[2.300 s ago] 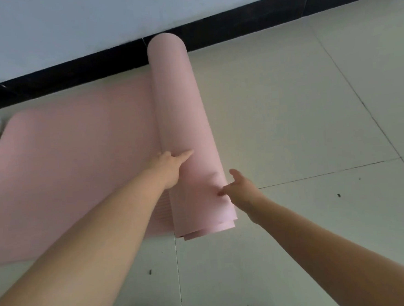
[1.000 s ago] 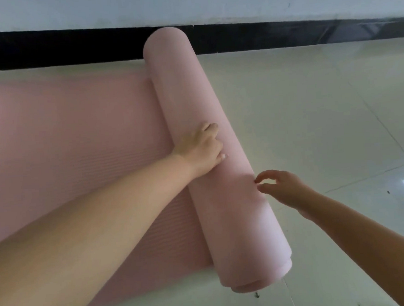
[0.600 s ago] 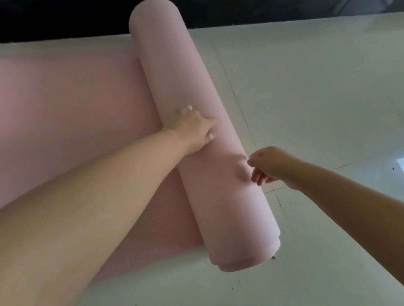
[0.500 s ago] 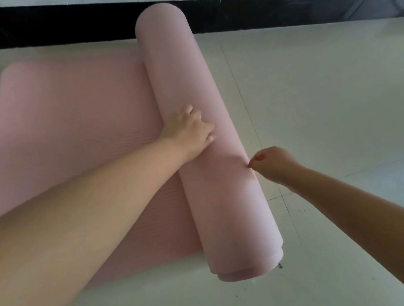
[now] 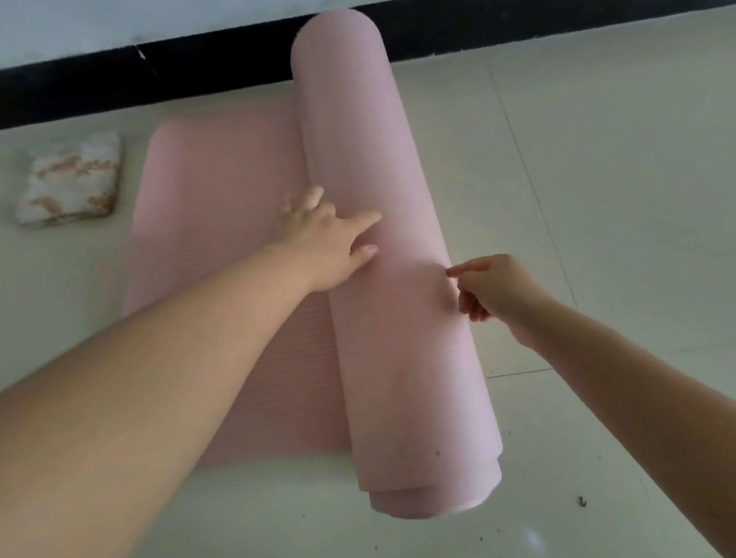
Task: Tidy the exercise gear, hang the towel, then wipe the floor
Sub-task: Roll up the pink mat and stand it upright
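You've got pale floor tiles [image 5: 611, 174] running up to a black baseboard [image 5: 83, 94] under a white wall. The pink mat [image 5: 383, 277] lies on the floor approx centre, mostly rolled into a thick tube w/ its far end by the baseboard; a short flat section is left unrolled to the tube's left. Your left hand [image 5: 325, 247] rests on the roll's left side, fingers straight & spread. Your right hand [image 5: 497, 289] sits at the roll's right edge, fingers curled, index tip touching it. A small marbled block [image 5: 70, 184] lies left of the mat.
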Motion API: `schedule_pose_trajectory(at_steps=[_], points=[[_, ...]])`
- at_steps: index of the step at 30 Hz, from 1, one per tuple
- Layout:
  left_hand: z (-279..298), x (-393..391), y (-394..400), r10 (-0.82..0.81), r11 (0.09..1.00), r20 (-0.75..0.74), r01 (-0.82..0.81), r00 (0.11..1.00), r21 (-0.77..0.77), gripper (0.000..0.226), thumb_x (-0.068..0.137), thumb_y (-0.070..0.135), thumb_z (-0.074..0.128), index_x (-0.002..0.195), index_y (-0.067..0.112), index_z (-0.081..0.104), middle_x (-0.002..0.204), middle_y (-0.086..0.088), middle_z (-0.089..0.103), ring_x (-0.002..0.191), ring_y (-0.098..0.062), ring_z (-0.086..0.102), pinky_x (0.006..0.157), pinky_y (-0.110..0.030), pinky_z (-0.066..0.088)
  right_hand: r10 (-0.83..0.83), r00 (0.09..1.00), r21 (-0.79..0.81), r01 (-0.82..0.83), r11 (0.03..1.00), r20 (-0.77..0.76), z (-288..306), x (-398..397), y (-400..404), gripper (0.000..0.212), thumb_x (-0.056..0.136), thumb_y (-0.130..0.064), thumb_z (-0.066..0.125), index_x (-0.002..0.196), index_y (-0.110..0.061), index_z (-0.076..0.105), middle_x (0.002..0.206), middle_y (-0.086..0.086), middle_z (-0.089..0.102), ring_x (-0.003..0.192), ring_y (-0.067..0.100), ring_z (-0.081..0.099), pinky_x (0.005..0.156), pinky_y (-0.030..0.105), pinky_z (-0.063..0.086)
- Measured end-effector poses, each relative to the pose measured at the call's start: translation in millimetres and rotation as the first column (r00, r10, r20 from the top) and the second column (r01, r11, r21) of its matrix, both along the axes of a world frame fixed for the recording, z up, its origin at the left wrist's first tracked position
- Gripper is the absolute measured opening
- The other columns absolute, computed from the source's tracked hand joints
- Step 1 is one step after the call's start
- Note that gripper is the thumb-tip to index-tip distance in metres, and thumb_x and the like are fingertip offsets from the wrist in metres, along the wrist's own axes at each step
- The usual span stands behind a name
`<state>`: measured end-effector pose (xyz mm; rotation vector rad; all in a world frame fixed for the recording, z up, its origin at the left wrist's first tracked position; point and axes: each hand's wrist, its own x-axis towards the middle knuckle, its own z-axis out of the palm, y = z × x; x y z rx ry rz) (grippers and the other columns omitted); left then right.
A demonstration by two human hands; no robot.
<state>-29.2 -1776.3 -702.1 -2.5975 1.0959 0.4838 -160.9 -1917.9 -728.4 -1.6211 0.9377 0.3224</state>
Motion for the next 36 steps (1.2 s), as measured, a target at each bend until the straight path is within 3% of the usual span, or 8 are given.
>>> schedule_pose_trajectory(at_steps=[5,9,13,19,23,28,32,36], points=[[15,-10,14,-0.015,0.998,0.047,0.012,0.999,0.054,0.047,0.098,0.042,0.039,0.136,0.015,0.047,0.16,0.0,0.006,0.148,-0.02,-0.003,0.117,-0.047,0.015,0.132,0.991,-0.143,-0.136,0.98,-0.032,11,-3,13,0.027,0.087,-0.001,0.046,0.105,0.002,0.066,0.084,0.012,0.063,0.07,0.021,0.051,0.06,0.025,0.04],[19,-13,8,-0.086,0.996,-0.041,0.087,0.995,0.021,0.042,0.093,0.026,0.053,0.131,0.01,0.046,0.149,-0.006,0.035,0.139,-0.023,0.031,0.112,-0.037,0.026,0.257,0.955,-0.215,-0.285,0.934,-0.151,11,-17,35,0.042,0.092,-0.012,0.045,0.133,-0.005,0.045,0.128,0.015,0.055,0.113,0.029,0.054,0.09,0.03,0.043],[17,-15,1,-0.076,0.997,-0.057,0.075,0.995,-0.034,0.059,0.087,0.012,0.047,0.143,0.028,0.034,0.132,-0.01,0.049,0.127,-0.03,0.044,0.107,-0.038,0.035,0.249,0.96,-0.221,-0.272,0.937,-0.128,6,-23,49,0.049,0.091,-0.011,0.039,0.139,-0.003,0.033,0.117,0.016,0.058,0.096,0.027,0.052,0.08,0.03,0.042],[5,-5,39,0.08,0.98,-0.041,-0.086,0.996,-0.181,0.042,0.094,0.011,0.042,0.13,0.026,0.055,0.136,-0.013,0.043,0.131,-0.03,0.034,0.107,-0.033,0.032,0.134,0.991,-0.209,-0.134,0.969,-0.016,4,-17,72,0.051,0.088,-0.001,0.038,0.138,-0.008,0.041,0.115,0.013,0.061,0.095,0.023,0.052,0.086,0.03,0.044],[-4,7,87,0.166,0.939,-0.063,-0.178,0.984,-0.296,0.034,0.092,0.014,0.047,0.12,0.02,0.065,0.144,-0.011,0.036,0.134,-0.028,0.03,0.11,-0.037,0.034,0.023,0.997,-0.071,-0.018,0.997,0.078,11,-7,102,0.043,0.088,0.003,0.038,0.126,-0.012,0.052,0.091,0.002,0.063,0.089,0.017,0.05,0.067,0.02,0.043],[-31,41,150,0.283,0.868,-0.152,-0.321,0.947,-0.38,0.027,0.089,0.012,0.053,0.109,0.015,0.071,0.145,-0.017,0.037,0.135,-0.032,0.037,0.11,-0.036,0.035,-0.135,0.984,-0.064,0.143,0.988,0.113,6,17,133,0.033,0.086,0.004,0.039,0.111,-0.012,0.053,0.079,0.001,0.053,0.068,0.021,0.063,0.098,0.043,0.047],[-44,59,190,0.302,0.861,-0.252,-0.376,0.92,-0.343,0.031,0.09,0.013,0.052,0.116,0.015,0.068,0.142,-0.02,0.041,0.134,-0.031,0.039,0.11,-0.033,0.035,0.067,0.978,-0.479,-0.156,0.864,-0.197,4,33,153,0.046,0.089,-0.023,0.054,0.132,-0.01,0.046,0.119,0.011,0.05,0.103,0.029,0.055,0.09,0.033,0.044],[-49,68,214,0.359,0.839,-0.282,-0.44,0.889,-0.319,0.038,0.091,0.019,0.053,0.128,0.013,0.056,0.133,-0.019,0.048,0.122,-0.034,0.049,0.101,-0.033,0.04,0.176,0.903,-0.406,-0.341,0.848,-0.392,13,45,172,0.043,0.095,-0.03,0.043,0.115,0.003,0.06,0.13,0.019,0.05,0.111,0.033,0.053,0.091,0.034,0.043]])
